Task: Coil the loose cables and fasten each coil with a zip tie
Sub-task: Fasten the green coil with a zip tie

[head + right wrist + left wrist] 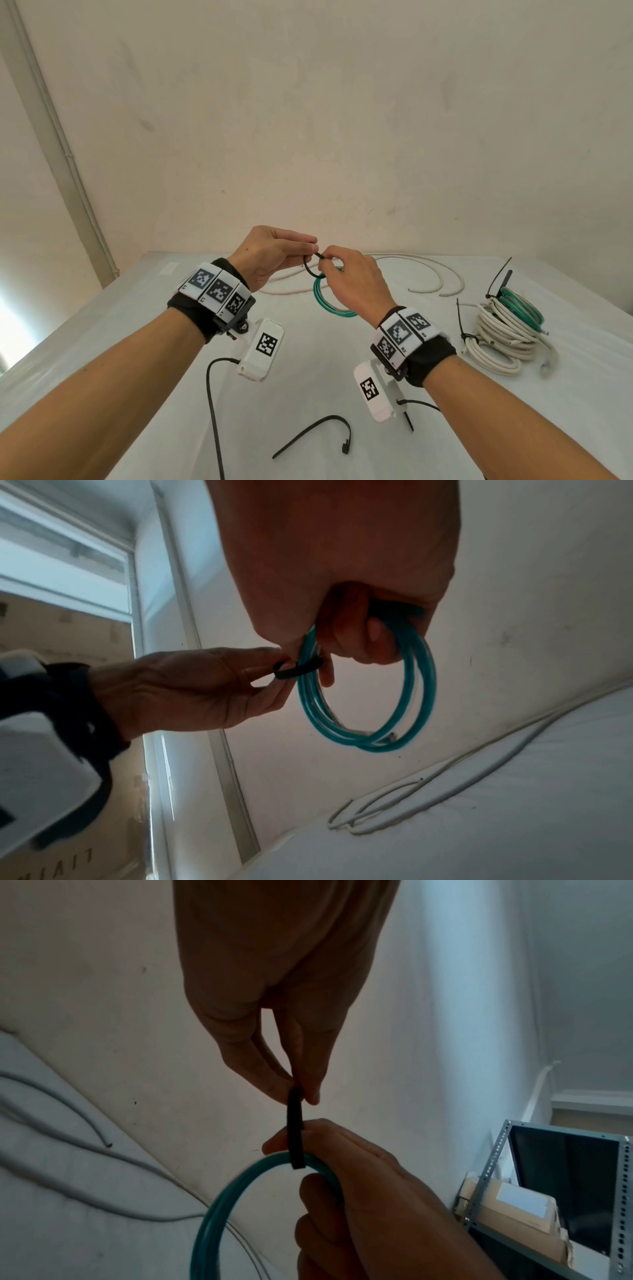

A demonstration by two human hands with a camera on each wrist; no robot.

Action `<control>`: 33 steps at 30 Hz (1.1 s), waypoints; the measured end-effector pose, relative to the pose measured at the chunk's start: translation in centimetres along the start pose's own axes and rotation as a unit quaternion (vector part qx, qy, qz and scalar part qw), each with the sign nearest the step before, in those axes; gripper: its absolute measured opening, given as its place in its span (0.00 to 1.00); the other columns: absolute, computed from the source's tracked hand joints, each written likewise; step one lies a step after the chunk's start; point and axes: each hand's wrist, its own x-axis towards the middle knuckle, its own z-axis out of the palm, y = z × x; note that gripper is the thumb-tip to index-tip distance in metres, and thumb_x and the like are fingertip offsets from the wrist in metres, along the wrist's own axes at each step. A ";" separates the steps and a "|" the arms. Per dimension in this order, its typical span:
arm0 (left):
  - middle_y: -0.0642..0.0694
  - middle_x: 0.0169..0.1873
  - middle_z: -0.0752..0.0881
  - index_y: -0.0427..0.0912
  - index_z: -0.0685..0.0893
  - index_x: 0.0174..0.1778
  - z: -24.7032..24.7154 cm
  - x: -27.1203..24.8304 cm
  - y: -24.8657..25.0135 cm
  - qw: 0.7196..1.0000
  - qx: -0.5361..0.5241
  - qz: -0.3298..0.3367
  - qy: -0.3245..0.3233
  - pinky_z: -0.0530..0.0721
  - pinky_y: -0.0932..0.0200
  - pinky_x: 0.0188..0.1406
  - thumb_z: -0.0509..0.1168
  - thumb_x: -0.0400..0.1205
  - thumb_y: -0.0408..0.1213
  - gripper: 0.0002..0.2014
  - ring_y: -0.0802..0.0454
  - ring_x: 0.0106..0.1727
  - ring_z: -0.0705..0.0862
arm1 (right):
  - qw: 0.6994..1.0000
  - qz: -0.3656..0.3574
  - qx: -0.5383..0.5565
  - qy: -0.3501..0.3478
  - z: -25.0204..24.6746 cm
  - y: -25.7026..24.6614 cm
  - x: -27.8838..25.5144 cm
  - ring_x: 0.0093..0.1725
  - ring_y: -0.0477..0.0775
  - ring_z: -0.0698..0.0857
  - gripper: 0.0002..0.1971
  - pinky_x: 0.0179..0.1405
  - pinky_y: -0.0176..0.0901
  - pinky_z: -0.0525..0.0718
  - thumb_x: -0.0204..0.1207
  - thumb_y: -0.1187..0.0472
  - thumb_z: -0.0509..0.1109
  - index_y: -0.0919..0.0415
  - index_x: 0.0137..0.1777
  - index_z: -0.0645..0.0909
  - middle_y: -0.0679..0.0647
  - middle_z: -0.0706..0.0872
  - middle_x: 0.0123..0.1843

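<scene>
Two hands are up in the air over a white table [144, 342]. The right hand [352, 281] has its fingers curled round one green coil [329, 301], which hangs down from it like a ring standing on its edge. One black zip tie [310, 265] is looped round the top of that coil. The left hand [270, 255] pinches the end of this tie between thumb and finger, and the tie runs across from one hand to the other. In the left wrist view the tie [295, 1129] looks like a short dark strip going from the left fingertips [308, 1085] down to the coil [219, 1204].

On the table, one more zip tie [318, 433] lies loose near the front, bent in a curve. At the right there are two tied bundles: one white bundle [503, 335] and one green bundle [520, 305] leaning on it, each with a black tie sticking up. One long white cable [424, 270] lies loose at the back in wide bends.

The right hand hides the top of the green coil, so the tie's head cannot be seen. Both wrist views are dim. How many turns the green coil has is hard to count.
</scene>
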 end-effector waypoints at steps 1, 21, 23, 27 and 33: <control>0.34 0.49 0.93 0.28 0.92 0.54 0.0 0.0 0.0 1.000 -0.009 -0.001 0.005 0.92 0.61 0.51 0.76 0.78 0.21 0.10 0.48 0.44 0.92 | 1.000 0.003 0.008 0.004 0.0 0.0 -0.1 0.49 0.59 0.85 0.10 0.49 0.54 0.85 0.83 0.50 0.60 0.42 0.48 0.84 0.47 0.90 0.47; 0.36 0.45 0.92 0.25 0.91 0.56 0.9 -0.5 -1.2 0.999 -0.041 0.023 0.020 0.90 0.65 0.47 0.76 0.77 0.20 0.12 0.50 0.42 0.93 | 0.998 0.006 -0.047 0.034 -0.9 -0.3 -1.1 0.45 0.60 0.84 0.12 0.41 0.49 0.80 0.84 0.51 0.61 0.46 0.54 0.86 0.50 0.87 0.41; 0.35 0.45 0.92 0.25 0.91 0.56 0.9 -0.5 -1.4 0.999 -0.044 0.020 0.023 0.90 0.65 0.46 0.76 0.77 0.20 0.12 0.50 0.42 0.93 | 0.997 -0.013 -0.066 0.038 -1.0 -0.3 -1.3 0.44 0.60 0.83 0.11 0.40 0.49 0.79 0.85 0.51 0.61 0.47 0.54 0.86 0.51 0.87 0.41; 0.36 0.46 0.93 0.26 0.91 0.56 0.7 -0.6 -1.8 0.997 -0.077 0.002 0.013 0.90 0.64 0.47 0.76 0.77 0.20 0.12 0.49 0.44 0.93 | 0.998 -0.019 -0.057 0.036 -1.1 -0.4 -1.6 0.44 0.60 0.83 0.11 0.41 0.50 0.81 0.85 0.51 0.60 0.48 0.52 0.86 0.51 0.88 0.41; 0.38 0.46 0.94 0.27 0.90 0.58 0.9 -0.7 -2.1 0.988 -0.155 -0.011 -0.002 0.91 0.64 0.49 0.72 0.79 0.18 0.12 0.48 0.47 0.93 | 0.997 -0.013 -0.045 0.057 -1.4 -0.4 -1.3 0.43 0.60 0.83 0.09 0.39 0.49 0.78 0.85 0.52 0.61 0.48 0.50 0.83 0.49 0.85 0.38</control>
